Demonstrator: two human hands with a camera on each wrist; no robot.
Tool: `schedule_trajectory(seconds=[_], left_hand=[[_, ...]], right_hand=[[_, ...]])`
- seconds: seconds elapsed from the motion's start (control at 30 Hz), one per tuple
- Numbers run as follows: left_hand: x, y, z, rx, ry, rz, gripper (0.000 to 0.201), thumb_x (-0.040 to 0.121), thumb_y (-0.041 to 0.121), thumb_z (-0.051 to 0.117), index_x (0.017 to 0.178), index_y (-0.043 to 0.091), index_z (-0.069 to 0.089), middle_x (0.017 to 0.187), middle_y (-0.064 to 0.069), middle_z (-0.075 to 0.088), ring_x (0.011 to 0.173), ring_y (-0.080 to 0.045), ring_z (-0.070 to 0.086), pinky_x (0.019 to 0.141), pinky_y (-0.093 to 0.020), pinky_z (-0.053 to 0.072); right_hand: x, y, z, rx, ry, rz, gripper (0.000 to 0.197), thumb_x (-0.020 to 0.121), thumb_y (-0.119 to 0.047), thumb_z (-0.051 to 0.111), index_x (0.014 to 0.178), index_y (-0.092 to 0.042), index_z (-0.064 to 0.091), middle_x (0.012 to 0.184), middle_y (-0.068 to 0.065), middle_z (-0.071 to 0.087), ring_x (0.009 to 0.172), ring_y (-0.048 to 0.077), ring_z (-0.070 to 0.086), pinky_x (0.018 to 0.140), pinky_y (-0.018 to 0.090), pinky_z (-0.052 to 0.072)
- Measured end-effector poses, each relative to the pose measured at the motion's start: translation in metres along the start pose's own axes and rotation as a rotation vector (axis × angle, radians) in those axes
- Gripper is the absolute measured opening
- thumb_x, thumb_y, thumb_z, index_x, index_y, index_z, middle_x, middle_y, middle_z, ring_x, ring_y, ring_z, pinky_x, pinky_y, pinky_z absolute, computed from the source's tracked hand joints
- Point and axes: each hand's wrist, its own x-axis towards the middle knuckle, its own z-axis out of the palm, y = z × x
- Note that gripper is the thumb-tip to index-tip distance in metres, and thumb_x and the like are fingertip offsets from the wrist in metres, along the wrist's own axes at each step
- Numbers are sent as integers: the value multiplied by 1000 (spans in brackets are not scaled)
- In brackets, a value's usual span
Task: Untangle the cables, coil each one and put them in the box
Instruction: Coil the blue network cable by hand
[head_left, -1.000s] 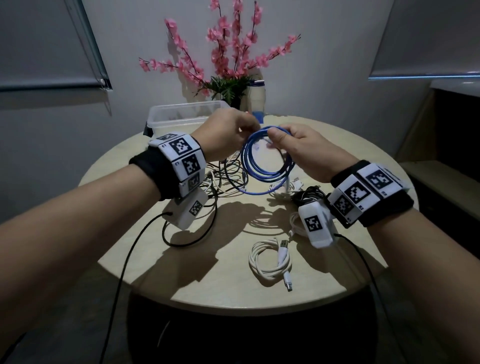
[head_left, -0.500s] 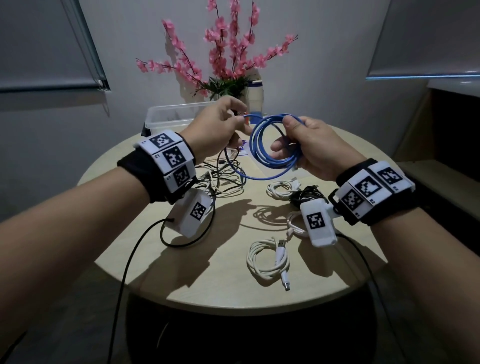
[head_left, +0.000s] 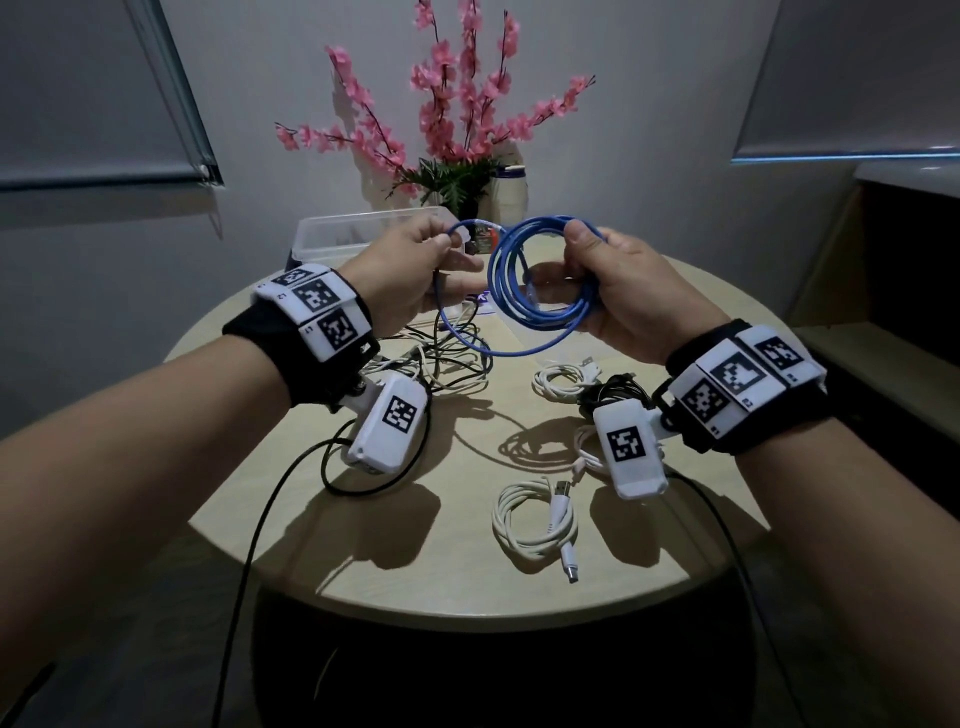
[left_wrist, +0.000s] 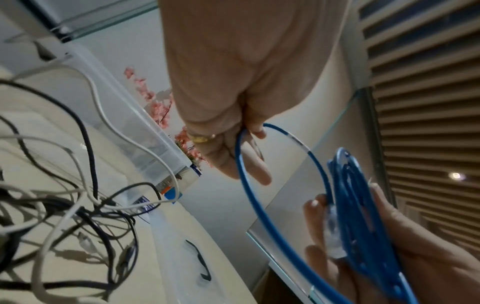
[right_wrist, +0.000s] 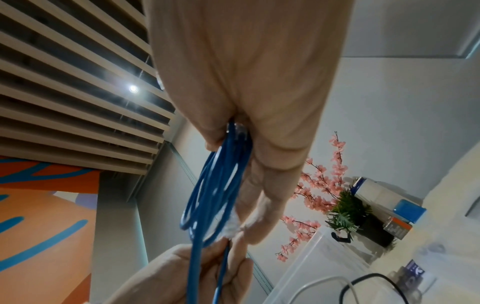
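Round and pale, the surface (head_left: 457, 582) carries my work under a grey wall with pink blossom branches (head_left: 457, 109) behind. At far left sits the clear plastic box (head_left: 332, 234), near the back edge. Just in front of it my left hand (head_left: 410, 275) pinches a loose stretch of the blue cable (head_left: 540, 296) between thumb and fingers (left_wrist: 249, 164). Below that hand lies a tangle of black and white cables (head_left: 441, 364). Moving right, most of the blue cable is wound in a coil held in the air above the surface, and my right hand (head_left: 628, 296) grips that coil, fingers (right_wrist: 262, 197) curled through it. Under the right wrist lie small coiled white cables (head_left: 561, 379); another coiled white cable (head_left: 535, 519) rests nearer me.
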Motion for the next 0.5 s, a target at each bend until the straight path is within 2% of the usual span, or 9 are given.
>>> schedule_trajectory(seconds=[0.07,0.13,0.17,0.23,0.33,0.43,0.5], left_hand=[[-1,1,3,-67,-8,-17,31,105,13,21,84,18,44,63,4,68,55,-7,67,66,-26,51],[0,2,3,-76,-8,-19,30,105,13,22,84,18,44,72,0,68,56,-8,67,65,-27,51],[-1,3,3,-60,-12,-20,30,105,13,23,84,18,44,76,-2,67,57,-9,68,65,-27,51],[-1,2,3,1,-45,-30,28,105,14,26,85,19,45,71,2,67,57,-9,68,65,-27,50],[-4,1,6,79,-144,-39,25,104,16,32,87,21,50,74,5,67,59,-8,66,68,-29,45],[-5,3,12,95,-239,-18,15,99,20,47,89,24,57,82,7,71,78,-16,60,78,-33,42],[-6,5,16,93,-229,-1,11,96,19,53,92,23,62,79,8,70,80,-16,57,76,-31,44]], right_hand=[[0,0,1,29,-19,-5,24,103,-27,37,85,-18,52,81,10,64,75,25,68,76,46,57],[0,-1,1,32,-4,-9,21,102,-27,38,92,-17,54,80,11,66,73,26,69,78,46,57],[1,0,0,31,7,-12,20,102,-27,38,97,-16,54,79,11,67,71,25,70,76,44,58],[1,0,-1,23,14,-18,20,102,-28,38,103,-15,53,76,10,69,70,24,70,74,43,58],[1,1,1,11,6,-15,20,102,-28,38,104,-14,51,74,10,68,70,24,68,70,42,58],[1,3,5,30,0,-17,19,103,-25,37,103,-11,49,70,12,61,61,20,63,59,33,57],[1,5,4,-7,-6,-23,19,103,-26,36,102,-12,50,63,10,60,58,19,61,56,30,55]])
